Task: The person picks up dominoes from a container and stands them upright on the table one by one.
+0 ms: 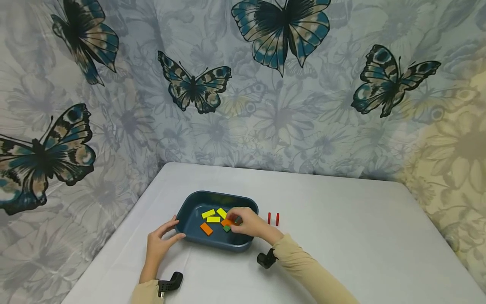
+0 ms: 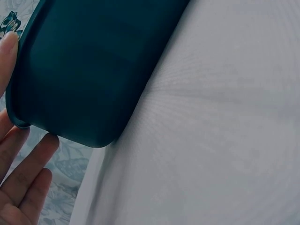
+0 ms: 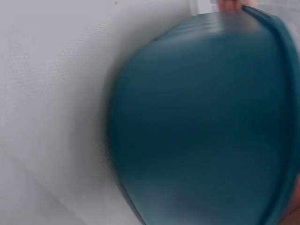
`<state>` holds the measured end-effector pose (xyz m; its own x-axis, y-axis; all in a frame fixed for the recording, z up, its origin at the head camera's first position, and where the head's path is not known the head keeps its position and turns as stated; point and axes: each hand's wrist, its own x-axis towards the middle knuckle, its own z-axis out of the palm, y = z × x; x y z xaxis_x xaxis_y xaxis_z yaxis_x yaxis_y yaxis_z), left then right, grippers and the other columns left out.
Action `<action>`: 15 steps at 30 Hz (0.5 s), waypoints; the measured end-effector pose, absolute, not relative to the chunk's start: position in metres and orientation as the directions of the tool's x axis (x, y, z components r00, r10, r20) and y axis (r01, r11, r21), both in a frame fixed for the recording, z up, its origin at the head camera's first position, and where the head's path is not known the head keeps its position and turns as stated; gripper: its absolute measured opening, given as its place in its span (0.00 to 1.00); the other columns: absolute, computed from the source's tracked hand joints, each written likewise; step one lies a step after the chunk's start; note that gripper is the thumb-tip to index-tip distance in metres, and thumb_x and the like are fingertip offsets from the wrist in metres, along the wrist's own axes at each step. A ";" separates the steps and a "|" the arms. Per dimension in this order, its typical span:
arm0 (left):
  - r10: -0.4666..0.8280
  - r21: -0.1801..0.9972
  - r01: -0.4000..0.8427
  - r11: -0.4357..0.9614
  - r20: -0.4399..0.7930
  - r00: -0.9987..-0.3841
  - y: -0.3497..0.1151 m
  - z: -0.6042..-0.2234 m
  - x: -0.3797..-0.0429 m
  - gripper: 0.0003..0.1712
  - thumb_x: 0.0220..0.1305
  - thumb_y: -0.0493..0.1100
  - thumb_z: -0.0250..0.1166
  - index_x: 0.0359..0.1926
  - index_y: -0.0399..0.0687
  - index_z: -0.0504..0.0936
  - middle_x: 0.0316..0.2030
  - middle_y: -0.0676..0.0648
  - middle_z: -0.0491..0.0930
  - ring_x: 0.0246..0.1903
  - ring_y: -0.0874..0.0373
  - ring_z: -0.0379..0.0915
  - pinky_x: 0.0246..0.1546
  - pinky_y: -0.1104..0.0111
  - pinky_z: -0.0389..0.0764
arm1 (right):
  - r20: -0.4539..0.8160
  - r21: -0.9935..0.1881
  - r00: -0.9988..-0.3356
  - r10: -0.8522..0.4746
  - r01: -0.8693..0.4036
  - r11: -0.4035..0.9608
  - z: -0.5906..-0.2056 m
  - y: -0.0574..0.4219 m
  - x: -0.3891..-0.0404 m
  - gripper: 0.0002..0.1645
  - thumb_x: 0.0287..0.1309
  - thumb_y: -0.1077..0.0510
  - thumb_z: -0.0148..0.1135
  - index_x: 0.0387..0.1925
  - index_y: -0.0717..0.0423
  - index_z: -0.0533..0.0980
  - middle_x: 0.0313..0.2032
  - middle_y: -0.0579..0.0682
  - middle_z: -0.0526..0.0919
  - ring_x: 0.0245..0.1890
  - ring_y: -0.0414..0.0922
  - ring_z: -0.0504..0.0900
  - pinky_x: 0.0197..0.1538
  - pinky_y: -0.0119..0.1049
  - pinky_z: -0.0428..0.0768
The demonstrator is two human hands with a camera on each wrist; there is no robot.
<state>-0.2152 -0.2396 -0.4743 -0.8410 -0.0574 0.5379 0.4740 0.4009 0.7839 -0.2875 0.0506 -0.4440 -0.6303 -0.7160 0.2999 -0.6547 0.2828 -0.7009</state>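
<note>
Behind the white-covered table, we see butterfly-print fabric. The left hand spreads thumb and fingers wide against the blue tray. Inside it, the right hand bends over an orange block and green block; we cannot tell whether it grips either.

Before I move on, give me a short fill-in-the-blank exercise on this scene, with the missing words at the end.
1. Inside the dark blue, round-cornered rectangular tray, the number of bright yellow rectangular blocks in sight is ____.
2. In the head view, the two thin red sticks lie on the white cloth-covered table, to the ____ of the tray.
3. The flat rectangular block nearest the person's left hand is ____ in colour.

Missing words: three; right; orange.
</note>
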 end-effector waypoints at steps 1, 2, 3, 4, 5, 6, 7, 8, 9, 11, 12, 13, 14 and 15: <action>-0.059 0.783 0.473 0.405 0.538 -0.841 -0.240 -0.475 -0.215 0.24 0.38 0.28 0.72 0.42 0.28 0.78 0.47 0.32 0.73 0.43 0.52 0.74 0.45 0.77 0.71 | 0.311 -0.719 -0.638 -0.704 -0.643 0.266 -0.443 0.054 -0.287 0.14 0.48 0.70 0.60 0.40 0.63 0.74 0.35 0.53 0.78 0.35 0.42 0.76 0.37 0.30 0.78; -0.063 0.787 0.469 0.401 0.534 -0.843 -0.239 -0.475 -0.215 0.24 0.38 0.28 0.72 0.43 0.28 0.78 0.47 0.32 0.73 0.44 0.53 0.74 0.45 0.77 0.71 | 0.325 -0.728 -0.643 -0.693 -0.638 0.251 -0.442 0.057 -0.287 0.14 0.49 0.70 0.60 0.41 0.62 0.74 0.36 0.54 0.78 0.35 0.43 0.76 0.37 0.32 0.79; -0.071 0.793 0.463 0.395 0.529 -0.846 -0.239 -0.475 -0.215 0.24 0.38 0.28 0.72 0.43 0.28 0.78 0.47 0.33 0.73 0.45 0.54 0.74 0.46 0.77 0.70 | 0.341 -0.735 -0.647 -0.682 -0.636 0.236 -0.441 0.061 -0.287 0.15 0.49 0.70 0.59 0.42 0.62 0.74 0.36 0.55 0.78 0.36 0.43 0.77 0.37 0.33 0.79; -0.076 0.800 0.458 0.388 0.523 -0.849 -0.239 -0.475 -0.215 0.24 0.39 0.28 0.72 0.43 0.28 0.78 0.47 0.33 0.73 0.46 0.54 0.73 0.47 0.77 0.69 | 0.360 -0.735 -0.650 -0.669 -0.639 0.225 -0.440 0.065 -0.287 0.16 0.49 0.70 0.59 0.43 0.62 0.74 0.37 0.55 0.79 0.36 0.44 0.77 0.37 0.34 0.79; -0.080 0.805 0.454 0.381 0.518 -0.852 -0.239 -0.475 -0.216 0.24 0.39 0.29 0.72 0.43 0.28 0.78 0.48 0.33 0.73 0.46 0.54 0.73 0.48 0.77 0.69 | 0.377 -0.737 -0.654 -0.656 -0.641 0.215 -0.438 0.069 -0.287 0.17 0.49 0.70 0.59 0.44 0.61 0.74 0.38 0.56 0.79 0.37 0.45 0.77 0.37 0.35 0.79; -0.082 0.809 0.451 0.377 0.514 -0.854 -0.239 -0.475 -0.216 0.24 0.39 0.29 0.72 0.43 0.29 0.78 0.48 0.34 0.73 0.47 0.54 0.73 0.48 0.76 0.69 | 0.395 -0.740 -0.658 -0.641 -0.642 0.203 -0.436 0.074 -0.286 0.17 0.49 0.71 0.59 0.44 0.62 0.74 0.38 0.56 0.79 0.37 0.46 0.77 0.37 0.37 0.80; -0.077 0.806 0.454 0.381 0.517 -0.853 -0.239 -0.475 -0.216 0.24 0.39 0.29 0.72 0.43 0.28 0.78 0.48 0.33 0.73 0.47 0.53 0.73 0.48 0.76 0.69 | 0.412 -0.739 -0.663 -0.626 -0.644 0.196 -0.435 0.079 -0.285 0.18 0.49 0.72 0.59 0.44 0.62 0.74 0.38 0.56 0.79 0.37 0.47 0.77 0.36 0.38 0.80; -0.072 0.802 0.458 0.383 0.521 -0.851 -0.238 -0.475 -0.215 0.24 0.39 0.28 0.72 0.43 0.27 0.78 0.47 0.32 0.73 0.46 0.51 0.73 0.48 0.76 0.69 | 0.428 -0.740 -0.666 -0.611 -0.646 0.187 -0.431 0.083 -0.282 0.17 0.49 0.72 0.59 0.44 0.63 0.75 0.38 0.57 0.79 0.36 0.48 0.77 0.36 0.38 0.80; -0.069 0.798 0.461 0.388 0.524 -0.849 -0.238 -0.475 -0.215 0.24 0.39 0.28 0.72 0.43 0.27 0.78 0.47 0.32 0.73 0.46 0.50 0.73 0.48 0.76 0.69 | 0.440 -0.745 -0.674 -0.594 -0.643 0.178 -0.427 0.087 -0.280 0.16 0.49 0.73 0.59 0.43 0.65 0.75 0.38 0.58 0.79 0.36 0.50 0.77 0.36 0.39 0.80; -0.072 0.799 0.462 0.386 0.525 -0.848 -0.237 -0.475 -0.215 0.24 0.38 0.28 0.72 0.42 0.27 0.78 0.47 0.32 0.73 0.46 0.50 0.73 0.48 0.76 0.69 | 0.449 -0.762 -0.697 -0.559 -0.626 0.169 -0.420 0.096 -0.275 0.15 0.49 0.75 0.58 0.42 0.68 0.75 0.38 0.60 0.78 0.36 0.52 0.77 0.36 0.40 0.80; -0.074 0.799 0.461 0.386 0.525 -0.848 -0.237 -0.475 -0.215 0.24 0.38 0.28 0.72 0.42 0.27 0.78 0.47 0.32 0.73 0.46 0.51 0.73 0.48 0.77 0.69 | 0.452 -0.769 -0.708 -0.543 -0.618 0.165 -0.415 0.100 -0.273 0.15 0.49 0.75 0.58 0.42 0.69 0.74 0.38 0.62 0.78 0.37 0.54 0.77 0.37 0.41 0.80; -0.077 0.801 0.459 0.384 0.524 -0.848 -0.237 -0.475 -0.215 0.24 0.38 0.27 0.72 0.42 0.27 0.78 0.47 0.32 0.73 0.46 0.52 0.73 0.48 0.77 0.69 | 0.448 -0.779 -0.722 -0.528 -0.605 0.165 -0.411 0.104 -0.271 0.15 0.49 0.75 0.57 0.42 0.70 0.74 0.38 0.63 0.78 0.37 0.55 0.77 0.37 0.42 0.80; -0.083 0.804 0.455 0.383 0.520 -0.850 -0.236 -0.475 -0.215 0.24 0.38 0.28 0.72 0.42 0.27 0.78 0.47 0.32 0.74 0.46 0.53 0.73 0.48 0.77 0.69 | 0.444 -0.788 -0.735 -0.512 -0.593 0.168 -0.406 0.107 -0.270 0.15 0.49 0.76 0.57 0.42 0.71 0.74 0.39 0.65 0.77 0.37 0.56 0.77 0.38 0.42 0.79; -0.085 0.806 0.453 0.382 0.518 -0.851 -0.236 -0.475 -0.215 0.24 0.38 0.28 0.72 0.42 0.28 0.78 0.47 0.32 0.73 0.47 0.54 0.73 0.48 0.78 0.68 | 0.437 -0.797 -0.750 -0.496 -0.579 0.174 -0.405 0.111 -0.270 0.16 0.49 0.76 0.57 0.43 0.71 0.73 0.39 0.65 0.77 0.38 0.57 0.77 0.38 0.43 0.79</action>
<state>-0.2153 -0.2360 -0.4750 -0.8511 -0.0846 0.5181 0.4525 0.3821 0.8057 -0.2701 0.1108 -0.4047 -0.7503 -0.4956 0.4375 -0.5791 0.1736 -0.7966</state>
